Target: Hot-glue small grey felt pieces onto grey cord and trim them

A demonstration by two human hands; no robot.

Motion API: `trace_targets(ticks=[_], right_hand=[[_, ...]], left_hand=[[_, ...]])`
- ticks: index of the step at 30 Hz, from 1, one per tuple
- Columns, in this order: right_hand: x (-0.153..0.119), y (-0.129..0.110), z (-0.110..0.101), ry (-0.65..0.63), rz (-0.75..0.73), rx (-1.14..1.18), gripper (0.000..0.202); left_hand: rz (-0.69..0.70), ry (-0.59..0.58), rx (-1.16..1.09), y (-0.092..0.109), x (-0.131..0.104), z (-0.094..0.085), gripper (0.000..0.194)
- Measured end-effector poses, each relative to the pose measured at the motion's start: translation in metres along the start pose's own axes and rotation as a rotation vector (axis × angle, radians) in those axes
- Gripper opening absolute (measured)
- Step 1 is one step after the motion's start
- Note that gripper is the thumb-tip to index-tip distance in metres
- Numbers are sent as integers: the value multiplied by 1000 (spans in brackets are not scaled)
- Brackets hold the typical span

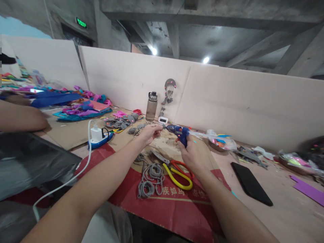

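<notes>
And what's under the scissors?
The scissors lie on red-and-tan cardboard, which shows around them and through their openings. Whatever they directly cover can't be seen.

Pinkish table [291, 216] carries red-and-tan cardboard sheet [184, 219]. Black phone [251, 183], purple strip [307, 190] sit directly on table, right side. Scissors [168, 163], grey cord coils [149, 184] lie on cardboard.

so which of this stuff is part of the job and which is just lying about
Likely part of the job:
- blue glue gun, held in the right grip
- scissors
- grey cord

Apparently just lying about:
- black phone
- drink bottle
- purple sheet
</notes>
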State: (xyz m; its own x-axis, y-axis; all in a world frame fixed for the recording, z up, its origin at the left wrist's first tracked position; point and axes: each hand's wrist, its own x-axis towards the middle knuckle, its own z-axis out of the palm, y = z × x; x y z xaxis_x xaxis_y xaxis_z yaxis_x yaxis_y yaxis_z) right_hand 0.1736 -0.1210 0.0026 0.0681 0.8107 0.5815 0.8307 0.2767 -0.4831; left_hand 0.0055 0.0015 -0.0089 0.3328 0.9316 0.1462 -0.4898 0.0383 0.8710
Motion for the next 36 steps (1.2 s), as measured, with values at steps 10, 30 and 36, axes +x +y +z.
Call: trace_targets(ticks=[10,30,36], right_hand=[[-1,-8,-5,2,25,-81,27],[0,-6,-4,-2,30,-89,31],[0,-4,-5,7,29,-63,30]], left_hand=[[-6,-13,-7,-1,1,1,19],[-15,15,2,0,0,1,18],[6,-3,8,-2,3,-3,17]])
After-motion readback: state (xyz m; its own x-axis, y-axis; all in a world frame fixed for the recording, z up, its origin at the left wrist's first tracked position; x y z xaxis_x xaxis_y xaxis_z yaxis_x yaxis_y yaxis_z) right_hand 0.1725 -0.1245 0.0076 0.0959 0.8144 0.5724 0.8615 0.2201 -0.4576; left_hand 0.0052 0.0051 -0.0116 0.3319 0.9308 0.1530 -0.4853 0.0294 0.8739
